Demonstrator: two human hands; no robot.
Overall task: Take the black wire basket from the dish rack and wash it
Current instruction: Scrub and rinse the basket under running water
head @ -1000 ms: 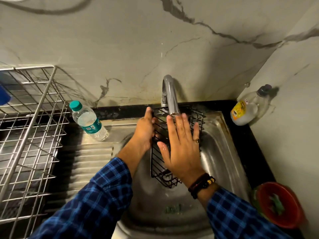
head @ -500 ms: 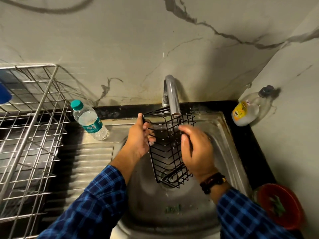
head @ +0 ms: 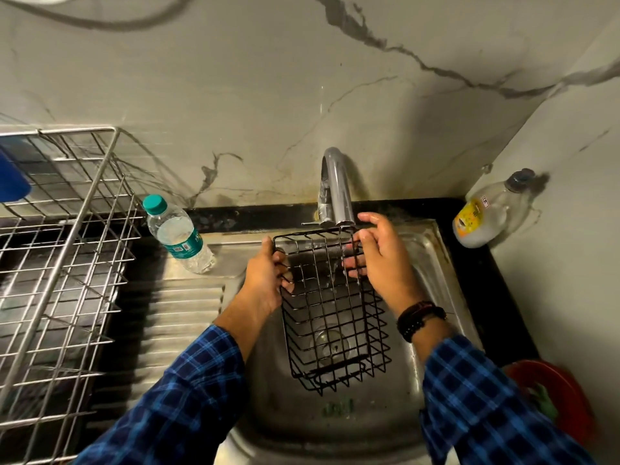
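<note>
I hold the black wire basket (head: 335, 317) tilted over the steel sink (head: 432, 263), its open top under the spout of the chrome tap (head: 337, 186). A thin stream of water runs from the spout through the wires. My left hand (head: 265, 280) grips the basket's left rim. My right hand (head: 379, 256) holds the right rim with thumb and fingertips, the fingers spread. The drain shows through the basket's mesh. The steel dish rack (head: 63, 250) stands at the left.
A water bottle (head: 176, 234) with a teal cap stands on the ribbed drainboard left of the basin. A soap bottle (head: 486, 216) sits in the back right corner. A red bowl (head: 557, 397) rests on the black counter at right. A blue object (head: 11, 182) lies in the rack.
My right hand went from flat against the basket's side to gripping its right rim. The basket turned so that its open top faces up under the tap.
</note>
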